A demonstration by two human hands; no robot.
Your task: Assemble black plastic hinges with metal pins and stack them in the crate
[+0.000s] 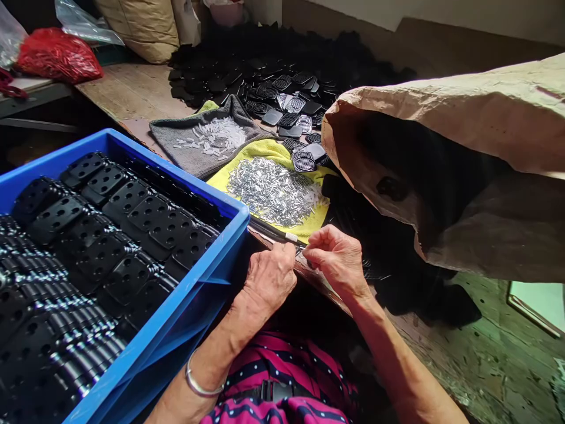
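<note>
A blue crate [207, 277] of black perforated plates [110, 235] sits at the left, its corner just beside the left hand [269, 277]. That hand is closed, pinching a small pin [291, 237] at the tabletop [132, 88] edge; the right hand [338, 259] pinches at the same spot, fingertips meeting. Just beyond lie metal pins [273, 191] on a yellow cloth [225, 176], and a paper sack [463, 153] lies at the right.

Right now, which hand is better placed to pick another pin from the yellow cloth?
Probably the right hand: it lies closer to the pins on the yellow cloth; the left hand sits beside the blue crate.
</note>
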